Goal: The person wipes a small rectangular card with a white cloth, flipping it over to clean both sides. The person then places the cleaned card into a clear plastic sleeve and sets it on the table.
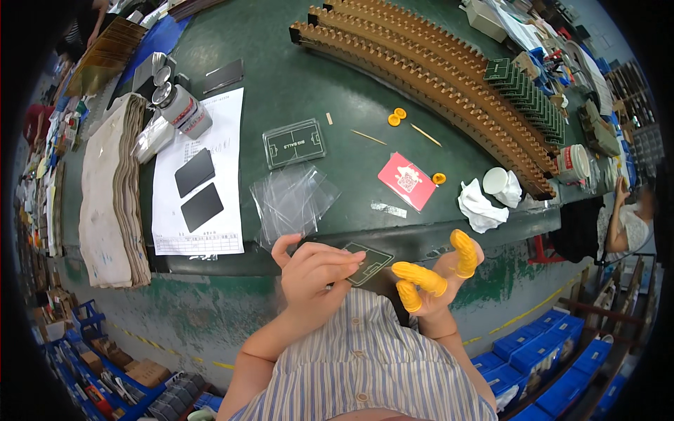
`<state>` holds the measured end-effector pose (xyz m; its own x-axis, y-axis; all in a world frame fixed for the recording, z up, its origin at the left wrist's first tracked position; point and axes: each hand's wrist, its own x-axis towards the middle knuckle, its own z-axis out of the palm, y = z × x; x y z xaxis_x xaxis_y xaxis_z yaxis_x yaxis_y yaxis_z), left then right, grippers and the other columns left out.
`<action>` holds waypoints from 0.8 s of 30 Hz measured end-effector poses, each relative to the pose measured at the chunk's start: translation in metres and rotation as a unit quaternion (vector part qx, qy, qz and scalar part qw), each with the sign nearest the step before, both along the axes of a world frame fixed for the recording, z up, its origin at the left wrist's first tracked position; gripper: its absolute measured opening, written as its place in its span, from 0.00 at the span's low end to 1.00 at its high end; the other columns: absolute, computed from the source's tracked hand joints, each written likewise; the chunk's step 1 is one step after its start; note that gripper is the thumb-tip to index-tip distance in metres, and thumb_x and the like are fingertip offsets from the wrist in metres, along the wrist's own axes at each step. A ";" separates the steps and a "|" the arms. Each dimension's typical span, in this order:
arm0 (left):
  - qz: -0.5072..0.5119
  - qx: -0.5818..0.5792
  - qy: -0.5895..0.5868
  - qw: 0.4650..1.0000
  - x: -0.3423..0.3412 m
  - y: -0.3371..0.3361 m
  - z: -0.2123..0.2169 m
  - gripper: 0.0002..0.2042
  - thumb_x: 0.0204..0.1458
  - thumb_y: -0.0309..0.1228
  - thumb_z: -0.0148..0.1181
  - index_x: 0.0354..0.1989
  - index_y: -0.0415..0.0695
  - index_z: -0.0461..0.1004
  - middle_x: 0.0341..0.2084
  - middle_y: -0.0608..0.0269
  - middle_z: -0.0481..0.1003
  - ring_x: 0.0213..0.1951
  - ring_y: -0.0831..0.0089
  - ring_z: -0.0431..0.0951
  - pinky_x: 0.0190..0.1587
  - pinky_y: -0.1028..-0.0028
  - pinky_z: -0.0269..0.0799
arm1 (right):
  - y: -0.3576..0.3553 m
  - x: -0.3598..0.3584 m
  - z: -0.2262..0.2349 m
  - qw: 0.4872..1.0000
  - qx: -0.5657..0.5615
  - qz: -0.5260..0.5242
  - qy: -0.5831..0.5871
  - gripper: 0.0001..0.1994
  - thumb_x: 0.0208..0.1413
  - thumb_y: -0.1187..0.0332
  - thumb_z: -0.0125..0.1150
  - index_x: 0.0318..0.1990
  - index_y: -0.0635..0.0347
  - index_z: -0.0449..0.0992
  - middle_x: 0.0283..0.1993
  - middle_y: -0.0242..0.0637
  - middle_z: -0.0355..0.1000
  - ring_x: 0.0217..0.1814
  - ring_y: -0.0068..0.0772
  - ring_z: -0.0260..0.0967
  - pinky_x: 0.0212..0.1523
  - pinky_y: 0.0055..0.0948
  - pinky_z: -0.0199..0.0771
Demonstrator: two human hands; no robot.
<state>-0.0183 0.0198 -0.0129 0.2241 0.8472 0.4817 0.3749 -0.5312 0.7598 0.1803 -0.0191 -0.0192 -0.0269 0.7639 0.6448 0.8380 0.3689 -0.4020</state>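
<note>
My left hand (317,272) pinches a thin dark green card (373,265) with white playing-field lines by its left side, at the table's front edge. To its right, my right hand (437,281) is open, with yellow rubber finger cots on its thumb and some fingers; nothing lies in it. Beyond the left hand, clear plastic sleeves (291,200) lie in a loose pile. Behind them is a stack of similar green cards (284,153). A red card (407,182) with a white print lies on the green table (281,91), near spare yellow finger cots (394,120).
Long slotted wooden racks (421,76) cross the far right, with a row of green cards (526,102) standing in them. White wipes (481,205) and a jar (574,163) sit at right. Leftward are a paper sheet (196,242), dark cards (202,208), a pump bottle (188,116) and stacked cloths (109,203).
</note>
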 end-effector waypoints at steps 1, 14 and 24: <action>0.000 -0.002 -0.004 1.000 -0.001 0.000 0.000 0.12 0.32 0.18 0.61 0.26 0.50 0.76 0.31 0.77 0.80 0.34 0.80 0.76 0.56 0.66 0.46 | 0.000 0.000 -0.001 1.000 0.002 -0.014 0.000 0.13 0.39 0.53 0.65 0.36 0.31 0.82 0.54 0.37 0.57 0.52 0.43 0.48 0.47 0.37 0.56; -0.007 -0.080 -0.154 0.985 0.002 0.001 -0.013 0.10 0.43 0.24 0.64 0.23 0.50 0.67 0.27 0.64 0.80 0.32 0.74 0.76 0.60 0.65 0.46 | 0.002 -0.004 0.007 0.998 0.011 0.039 0.039 0.14 0.37 0.58 0.68 0.37 0.32 0.81 0.56 0.36 0.57 0.53 0.41 0.48 0.47 0.35 0.56; -0.019 -0.108 -0.184 0.977 0.001 0.002 -0.019 0.08 0.44 0.24 0.63 0.23 0.50 0.70 0.29 0.67 0.81 0.36 0.73 0.76 0.59 0.65 0.48 | -0.002 -0.008 0.007 0.996 -0.034 0.069 0.052 0.16 0.39 0.56 0.69 0.40 0.36 0.79 0.52 0.31 0.58 0.54 0.35 0.49 0.46 0.33 0.54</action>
<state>-0.0174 0.0222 -0.0314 0.1029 0.9323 0.3467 0.0379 -0.3520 0.9352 0.1720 -0.0211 -0.0127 -0.0702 0.7999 0.5960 0.7337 0.4462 -0.5124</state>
